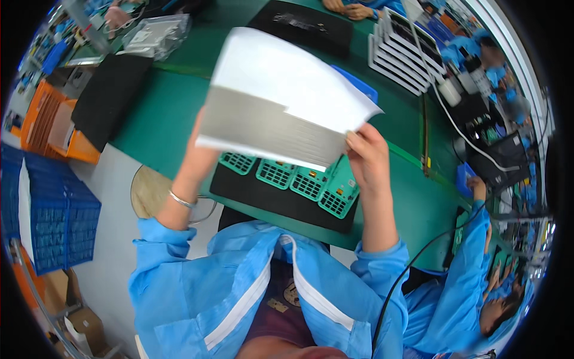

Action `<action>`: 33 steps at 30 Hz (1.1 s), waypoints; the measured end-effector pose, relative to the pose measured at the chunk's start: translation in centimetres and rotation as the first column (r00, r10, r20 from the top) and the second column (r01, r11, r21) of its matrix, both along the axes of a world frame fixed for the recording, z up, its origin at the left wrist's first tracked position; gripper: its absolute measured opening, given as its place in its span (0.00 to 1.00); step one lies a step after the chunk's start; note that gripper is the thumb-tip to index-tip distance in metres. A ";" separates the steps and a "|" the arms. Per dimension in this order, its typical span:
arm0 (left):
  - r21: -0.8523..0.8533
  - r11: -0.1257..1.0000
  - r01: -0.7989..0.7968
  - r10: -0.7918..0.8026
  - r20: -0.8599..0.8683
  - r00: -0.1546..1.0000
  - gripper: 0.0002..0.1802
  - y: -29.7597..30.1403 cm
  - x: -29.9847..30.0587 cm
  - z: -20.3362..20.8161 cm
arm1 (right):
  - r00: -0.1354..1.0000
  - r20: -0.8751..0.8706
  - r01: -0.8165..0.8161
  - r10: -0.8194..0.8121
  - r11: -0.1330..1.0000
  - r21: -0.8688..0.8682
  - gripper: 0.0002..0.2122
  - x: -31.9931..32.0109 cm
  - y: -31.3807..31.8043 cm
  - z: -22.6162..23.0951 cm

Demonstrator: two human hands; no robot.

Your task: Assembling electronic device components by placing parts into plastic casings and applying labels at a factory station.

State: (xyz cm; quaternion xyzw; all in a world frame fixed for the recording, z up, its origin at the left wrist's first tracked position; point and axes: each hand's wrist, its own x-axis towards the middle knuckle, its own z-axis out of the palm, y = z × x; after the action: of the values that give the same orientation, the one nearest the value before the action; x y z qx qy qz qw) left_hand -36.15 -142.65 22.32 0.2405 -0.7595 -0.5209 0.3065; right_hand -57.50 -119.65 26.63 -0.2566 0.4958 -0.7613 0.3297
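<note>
I hold up a large white sheet (287,72) with a grey, finely lined band across its nearer half, tilted above the table. My left hand (202,140) grips the sheet's left edge; most of its fingers are hidden behind it. At the lower right corner, my right hand (368,149) pinches the sheet between thumb and fingers. Beneath, several green rectangular frames with gridded cells (308,184) lie in a row on a black mat (239,190), partly covered by the sheet.
Beyond the sheet lie a black slab (302,27), a blue tray (359,82) and a stack of white trays (397,60). Plastic-bagged parts (156,36) and a black panel (113,96) are at left, near orange bins (81,148). A co-worker's blue sleeve (460,257) is at right.
</note>
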 end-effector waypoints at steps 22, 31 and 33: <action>0.481 0.870 0.106 -0.038 -0.149 0.988 0.27 -17.8 -14.7 -4.7 | 0.315 -0.905 0.693 0.287 0.582 0.426 0.11 -14.5 -8.9 -4.0; -0.151 0.978 0.146 -0.120 0.166 0.979 0.26 -10.1 -4.9 -5.4 | 0.330 -0.684 0.629 0.650 0.389 0.673 0.14 -16.1 -10.4 -4.2; -0.195 0.962 0.192 -0.145 0.229 0.963 0.26 -7.1 -2.4 -6.5 | 0.326 -0.716 0.625 0.617 0.427 0.653 0.14 -16.4 -11.1 -5.0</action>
State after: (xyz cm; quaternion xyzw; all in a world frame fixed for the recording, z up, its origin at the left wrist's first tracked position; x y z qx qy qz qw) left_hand -38.55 -149.79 15.85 0.1942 -0.8577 -0.4310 0.2023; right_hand -73.90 -130.71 21.67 -0.4212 0.9040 -0.0539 0.0495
